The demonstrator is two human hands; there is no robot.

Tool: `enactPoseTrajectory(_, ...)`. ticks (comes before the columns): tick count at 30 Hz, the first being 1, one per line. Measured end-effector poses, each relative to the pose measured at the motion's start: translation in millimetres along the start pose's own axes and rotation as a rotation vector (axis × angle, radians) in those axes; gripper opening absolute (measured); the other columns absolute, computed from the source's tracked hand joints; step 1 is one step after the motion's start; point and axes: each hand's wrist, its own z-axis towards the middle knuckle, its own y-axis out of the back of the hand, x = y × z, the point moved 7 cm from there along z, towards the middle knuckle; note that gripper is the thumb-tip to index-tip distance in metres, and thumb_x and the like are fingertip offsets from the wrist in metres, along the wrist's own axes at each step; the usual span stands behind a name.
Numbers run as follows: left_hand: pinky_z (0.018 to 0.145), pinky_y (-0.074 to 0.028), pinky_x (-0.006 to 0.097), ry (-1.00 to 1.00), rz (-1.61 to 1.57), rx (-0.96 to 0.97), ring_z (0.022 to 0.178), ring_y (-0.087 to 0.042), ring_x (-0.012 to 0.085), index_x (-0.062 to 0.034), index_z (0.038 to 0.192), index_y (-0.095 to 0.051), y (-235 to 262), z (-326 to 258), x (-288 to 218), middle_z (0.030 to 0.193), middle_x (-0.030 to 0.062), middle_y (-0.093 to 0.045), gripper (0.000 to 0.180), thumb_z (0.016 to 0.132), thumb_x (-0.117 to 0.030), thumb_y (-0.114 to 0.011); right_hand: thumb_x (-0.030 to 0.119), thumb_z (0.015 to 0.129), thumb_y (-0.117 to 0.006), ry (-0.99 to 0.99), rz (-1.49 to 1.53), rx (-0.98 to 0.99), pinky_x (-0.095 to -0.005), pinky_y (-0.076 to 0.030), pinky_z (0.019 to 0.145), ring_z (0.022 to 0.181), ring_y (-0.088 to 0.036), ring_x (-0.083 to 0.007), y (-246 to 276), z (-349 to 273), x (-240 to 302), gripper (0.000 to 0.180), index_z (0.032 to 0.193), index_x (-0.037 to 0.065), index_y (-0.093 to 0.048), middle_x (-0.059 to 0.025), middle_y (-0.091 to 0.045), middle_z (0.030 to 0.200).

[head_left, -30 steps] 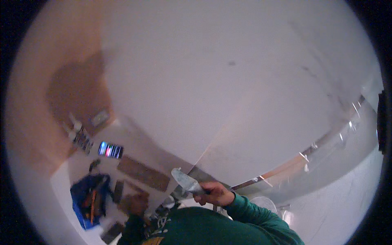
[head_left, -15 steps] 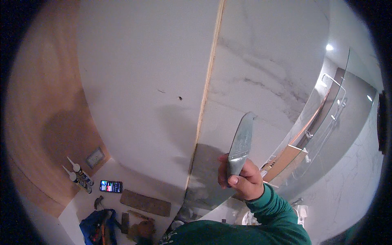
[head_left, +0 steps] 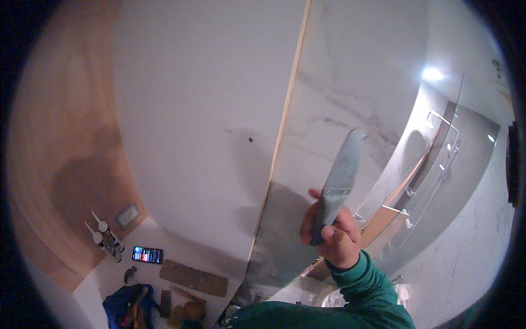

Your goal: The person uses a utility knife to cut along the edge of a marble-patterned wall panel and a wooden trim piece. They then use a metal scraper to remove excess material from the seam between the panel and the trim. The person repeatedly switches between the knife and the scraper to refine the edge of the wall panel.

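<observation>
My right hand (head_left: 339,241), at the end of a green sleeve, is closed round the handle of a putty knife (head_left: 342,164). Its grey blade points up, in front of a marble-patterned panel (head_left: 350,82). A wooden strip (head_left: 285,115) runs down between that panel and a plain pale wall panel (head_left: 203,82), which has a small dark hole (head_left: 250,140). At the bottom left, a dim brownish shape above a bit of green looks like my left hand (head_left: 193,311); its fingers cannot be made out.
On the white surface at lower left are two sealant tubes (head_left: 107,241), a phone (head_left: 147,255), a brown board (head_left: 193,278), a hammer (head_left: 130,274) and a blue bag (head_left: 129,307). Plywood (head_left: 76,120) stands at left. A glass pane (head_left: 449,164) and white pipe (head_left: 452,123) are at right.
My right hand and the putty knife have shifted right, and the blade tip has risen. The view has turned slightly. The things at lower left have hardly moved.
</observation>
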Motion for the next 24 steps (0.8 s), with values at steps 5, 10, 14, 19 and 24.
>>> enactPoseTrajectory(5,0.078,-0.056,0.049,-0.009,0.002,-0.005,0.083,-0.072,0.0349,-0.003,0.097,-0.074,0,-5,4,0.087,0.019,-0.074,0.038,0.094,-0.04,-0.07,0.024,0.102,-0.06,0.222,-0.292,-0.268,-0.0283,-0.047,0.064,0.072,-0.06,-0.0165,-7,35,68,0.071,0.16,0.003,-0.025,-0.0126,-0.065,0.094)
enactPoseTrajectory(10,0.079,-0.056,0.049,-0.012,0.007,-0.041,0.083,-0.072,0.0358,-0.0029,0.097,-0.074,8,-18,11,0.087,0.0193,-0.074,0.037,0.093,-0.04,-0.07,0.01,0.103,-0.059,0.312,-0.52,-0.29,-0.0263,-0.043,0.066,0.071,-0.053,-0.0126,-14,65,104,0.065,0.16,0.008,-0.026,-0.0068,-0.062,0.089)
enactPoseTrajectory(14,0.079,-0.056,0.05,-0.041,0.007,-0.023,0.083,-0.072,0.0365,-0.0029,0.096,-0.073,8,-23,11,0.087,0.0195,-0.074,0.036,0.093,-0.039,-0.071,0.008,0.103,-0.058,0.403,-0.835,-0.338,-0.0322,-0.044,0.063,0.066,-0.053,-0.0181,-10,88,120,0.061,0.157,0.01,-0.031,-0.0102,-0.058,0.08)
enactPoseTrajectory(19,0.079,-0.056,0.05,-0.055,-0.002,-0.024,0.084,-0.072,0.0374,-0.0029,0.096,-0.073,4,-33,14,0.086,0.0198,-0.074,0.035,0.092,-0.038,-0.071,0.008,0.103,-0.055,0.537,-1.014,-0.399,-0.0346,-0.046,0.063,0.07,-0.059,-0.0218,-23,106,136,0.058,0.157,0.011,-0.035,-0.0121,-0.061,0.08)
enactPoseTrajectory(24,0.08,-0.056,0.051,-0.072,-0.022,-0.016,0.084,-0.072,0.0382,-0.0029,0.095,-0.072,-7,-34,6,0.086,0.0201,-0.074,0.034,0.092,-0.037,-0.072,0.01,0.1,-0.059,0.436,-1.067,-0.397,-0.0496,-0.052,0.065,0.071,-0.067,-0.045,-29,110,146,0.06,0.156,0.007,-0.035,-0.0286,-0.066,0.085)
